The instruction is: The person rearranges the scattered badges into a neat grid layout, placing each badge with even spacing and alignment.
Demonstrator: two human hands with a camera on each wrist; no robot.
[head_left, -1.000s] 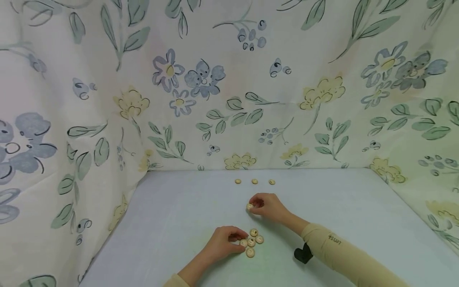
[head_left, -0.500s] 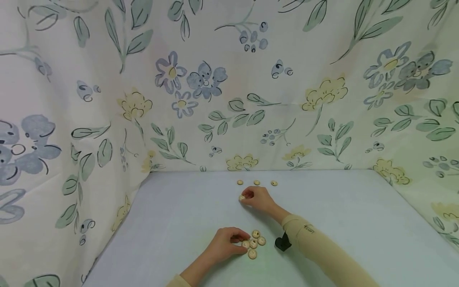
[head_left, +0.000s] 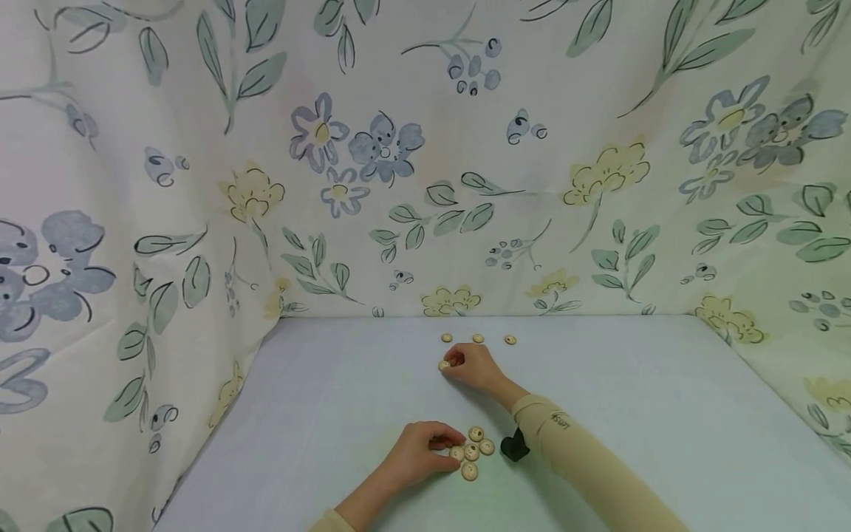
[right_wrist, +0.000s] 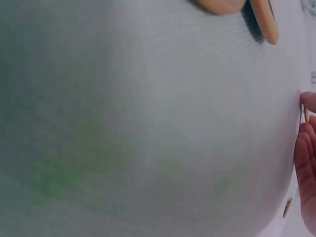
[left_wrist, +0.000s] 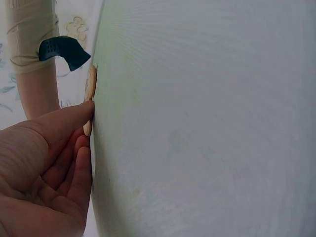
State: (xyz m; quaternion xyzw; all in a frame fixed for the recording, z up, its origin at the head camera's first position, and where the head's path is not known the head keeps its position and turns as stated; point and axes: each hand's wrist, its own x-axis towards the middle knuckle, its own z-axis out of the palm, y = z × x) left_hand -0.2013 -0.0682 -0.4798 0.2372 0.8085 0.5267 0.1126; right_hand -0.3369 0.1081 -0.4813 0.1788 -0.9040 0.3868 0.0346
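Note:
In the head view my left hand (head_left: 425,452) holds a pale wooden disc (head_left: 456,454) between thumb and fingertips at the left of a small cluster. Its thumb lies against the disc's edge (left_wrist: 90,84) in the left wrist view. Further back, my right hand (head_left: 472,365) pinches another wooden disc (head_left: 444,365) at table level, just in front of a spaced row. The right wrist view catches only part of the right hand (right_wrist: 307,163) at its edge, a sliver of disc between thumb and fingers. Marks on the discs are too small to read.
Three discs lie in a row at the back, such as the middle disc (head_left: 478,338). Several more cluster beside the left hand, including a front disc (head_left: 469,471). A black wrist device (head_left: 515,446) hangs under the right forearm. Floral cloth (head_left: 399,244) hangs around the white table (head_left: 332,384).
My right hand has moved left and further back with its disc, then slowed just before the row. The left hand keeps its place at the cluster. The view shifted slightly.

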